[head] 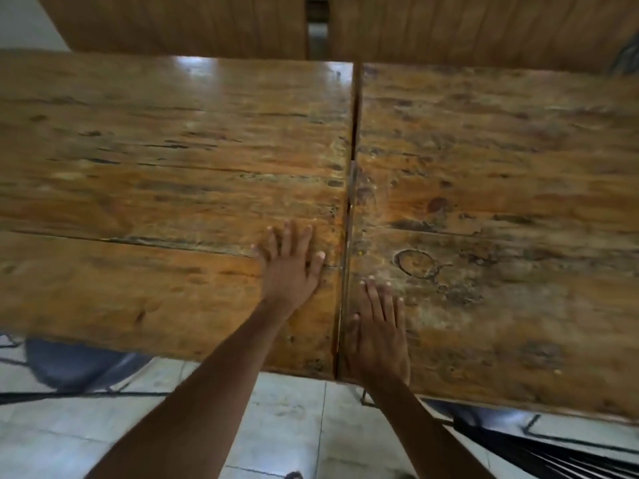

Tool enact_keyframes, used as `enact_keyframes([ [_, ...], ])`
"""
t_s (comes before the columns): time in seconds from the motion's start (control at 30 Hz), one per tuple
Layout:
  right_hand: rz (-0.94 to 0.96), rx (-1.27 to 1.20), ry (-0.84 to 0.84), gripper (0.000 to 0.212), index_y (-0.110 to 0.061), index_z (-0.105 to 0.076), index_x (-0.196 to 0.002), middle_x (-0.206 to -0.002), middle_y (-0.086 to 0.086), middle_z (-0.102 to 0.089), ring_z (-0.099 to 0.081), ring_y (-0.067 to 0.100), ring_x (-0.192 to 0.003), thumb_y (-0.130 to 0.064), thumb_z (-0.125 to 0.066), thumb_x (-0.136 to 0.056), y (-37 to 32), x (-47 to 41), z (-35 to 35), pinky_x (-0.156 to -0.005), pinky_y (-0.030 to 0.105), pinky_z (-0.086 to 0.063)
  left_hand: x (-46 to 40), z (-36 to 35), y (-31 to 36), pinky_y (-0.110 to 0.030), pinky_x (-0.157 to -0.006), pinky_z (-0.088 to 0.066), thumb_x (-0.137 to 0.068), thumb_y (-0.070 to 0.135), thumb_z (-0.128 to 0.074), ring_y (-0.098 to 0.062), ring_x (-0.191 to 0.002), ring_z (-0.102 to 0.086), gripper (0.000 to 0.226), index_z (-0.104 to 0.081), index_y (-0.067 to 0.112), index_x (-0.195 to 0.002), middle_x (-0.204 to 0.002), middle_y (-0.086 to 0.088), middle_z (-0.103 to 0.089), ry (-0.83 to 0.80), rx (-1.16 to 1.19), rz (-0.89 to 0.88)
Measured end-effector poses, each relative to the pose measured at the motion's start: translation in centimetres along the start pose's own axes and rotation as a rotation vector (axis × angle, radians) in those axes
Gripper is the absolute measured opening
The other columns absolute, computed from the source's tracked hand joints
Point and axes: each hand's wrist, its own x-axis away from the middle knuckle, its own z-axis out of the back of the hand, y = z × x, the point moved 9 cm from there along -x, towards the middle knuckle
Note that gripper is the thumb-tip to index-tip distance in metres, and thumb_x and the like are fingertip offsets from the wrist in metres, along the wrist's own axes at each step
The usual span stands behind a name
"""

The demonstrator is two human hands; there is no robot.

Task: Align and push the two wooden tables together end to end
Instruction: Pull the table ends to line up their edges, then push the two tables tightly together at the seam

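1. While the two tabletops are lying nearly flush, the left table (155, 174) and the right table (501, 188) are meeting along a thin dark seam (349, 209) that is running from the near edge away toward the far edge, roughly down the middle of the view.
2. As a judgement, the push is looking almost finished: the ends are sitting just beside each other, touching or very nearly so, with only a sliver of gap showing along the seam.
3. What is left seems to be fine alignment. The near edges are not lining up exactly; the right table's near edge is appearing lower in the view than the left's, though the wide lens and blur are making it hard to tell how much of that is real.
4. Each table's long axis is running left to right, following the grain, so the pair is forming one long span with the short ends joined.
5. The left hand (292, 267) is lying flat on the left table close to the seam, fingers spread apart and gripping nothing.
6. The right hand (378, 330) is lying flat on the right table just beside the seam near the front edge, fingers extended and close together, also clamped on nothing.
7. Beyond the tables, wooden panels (173, 22) are standing behind, and a pale tiled floor (276, 426) is showing below the near edges.
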Motion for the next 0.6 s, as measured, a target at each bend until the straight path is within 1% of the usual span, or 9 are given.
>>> enact_keyframes([
  [0.1,-0.001,0.034,-0.004,0.056,-0.019,-0.016,-0.158,-0.168,0.004,-0.017,-0.002,0.022,-0.156,-0.032,-0.023,-0.105,0.0,-0.2,-0.1,-0.126,0.047,-0.004,-0.3,-2.1,-0.3,-0.076,-0.112,0.003,-0.098,0.056,-0.019,-0.048,-0.15,0.006,0.067,-0.013,0.027,-0.157,-0.167,-0.015,-0.005,0.088,-0.079,-0.001],
  [0.3,-0.012,0.058,-0.001,0.057,-0.017,-0.014,-0.158,-0.168,0.004,-0.011,0.004,0.021,-0.156,-0.032,-0.024,-0.104,0.0,-0.1,-0.3,-0.125,0.048,-0.004,-0.2,-2.6,-0.4,-0.08,-0.109,-0.001,-0.099,0.051,-0.017,-0.053,-0.148,0.003,0.066,-0.011,0.021,-0.158,-0.167,-0.017,-0.006,0.102,-0.1,-0.05],
  [0.43,-0.016,0.039,-0.002,0.057,-0.017,-0.014,-0.159,-0.169,0.004,-0.01,0.004,0.022,-0.156,-0.031,-0.023,-0.104,-0.1,-0.1,-0.3,-0.125,0.049,-0.006,0.8,-2.7,0.1,-0.079,-0.11,-0.002,-0.101,0.048,-0.019,-0.052,-0.149,0.004,0.063,-0.012,0.022,-0.158,-0.167,-0.014,-0.006,0.095,-0.11,-0.066],
  [0.6,-0.007,0.023,-0.004,0.058,-0.015,-0.013,-0.159,-0.169,0.005,-0.009,0.005,0.023,-0.156,-0.031,-0.023,-0.104,-0.3,0.1,-0.2,-0.125,0.05,-0.005,2.2,-2.6,0.2,-0.076,-0.112,0.0,-0.102,0.048,-0.018,-0.047,-0.15,0.007,0.061,-0.007,0.026,-0.158,-0.168,-0.01,-0.002,0.076,-0.127,-0.061],
])
